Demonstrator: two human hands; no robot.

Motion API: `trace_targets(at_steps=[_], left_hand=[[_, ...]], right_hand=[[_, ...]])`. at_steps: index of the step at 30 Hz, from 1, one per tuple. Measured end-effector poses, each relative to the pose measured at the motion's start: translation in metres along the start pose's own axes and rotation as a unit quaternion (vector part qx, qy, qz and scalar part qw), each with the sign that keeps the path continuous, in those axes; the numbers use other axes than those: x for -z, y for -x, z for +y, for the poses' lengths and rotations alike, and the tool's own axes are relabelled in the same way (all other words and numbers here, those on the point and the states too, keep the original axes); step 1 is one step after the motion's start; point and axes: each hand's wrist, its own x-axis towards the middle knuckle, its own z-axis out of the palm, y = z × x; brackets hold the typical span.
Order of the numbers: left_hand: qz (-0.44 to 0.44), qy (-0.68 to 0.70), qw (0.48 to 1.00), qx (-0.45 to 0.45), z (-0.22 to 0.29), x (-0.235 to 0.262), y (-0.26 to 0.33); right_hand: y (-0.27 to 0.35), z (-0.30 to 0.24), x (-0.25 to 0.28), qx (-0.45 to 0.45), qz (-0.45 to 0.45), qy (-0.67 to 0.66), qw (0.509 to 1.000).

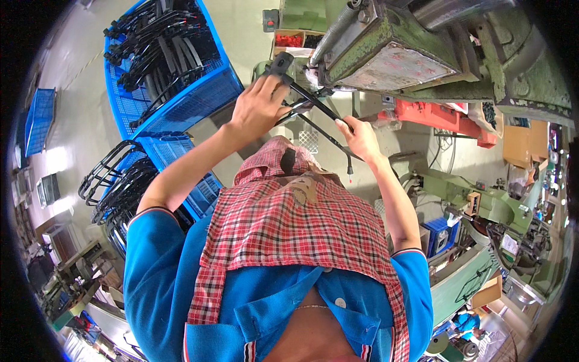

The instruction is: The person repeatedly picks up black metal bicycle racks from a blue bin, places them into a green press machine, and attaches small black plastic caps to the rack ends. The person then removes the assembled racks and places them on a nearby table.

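In front of me, a black tubular metal frame [319,106] is held at the work point of a green machine [395,66]. A flat black piece with a slot [281,63] sits at its upper left end. My left hand [260,107] is closed around that end, fingers over the piece. With fingers wrapped round it, my right hand [362,139] grips the right part of the frame. One thin leg with a small red tip [350,174] hangs below. Where the frame meets the machine is partly hidden.
At left stands a blue crate [187,99] full of black metal parts. Black wire racks [114,181] are piled below it. Behind the machine is a box of small red parts [289,40]. A red tray [431,117] and another green machine [476,193] stand at right.
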Motion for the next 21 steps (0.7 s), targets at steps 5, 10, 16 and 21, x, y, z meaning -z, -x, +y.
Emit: trace_targets(at_steps=[5, 10, 16, 21], left_hand=[[-0.042, -0.071, 0.972, -0.221, -0.025, -0.023, -0.058], [-0.115, -0.004, 0.962, -0.247, -0.039, -0.037, -0.068], [-0.152, 0.041, 0.957, -0.245, -0.042, -0.030, -0.070], [-0.260, -0.062, 0.937, -0.225, -0.018, 0.009, -0.090]], right_hand=[[-0.004, -0.004, 0.009, 0.021, -0.004, 0.020, 1.000], [-0.001, -0.004, 0.009, 0.021, -0.010, 0.025, 0.999], [0.004, -0.008, 0.011, 0.028, -0.011, 0.026, 0.999], [0.003, -0.022, 0.033, 0.026, -0.010, 0.013, 1.000]])
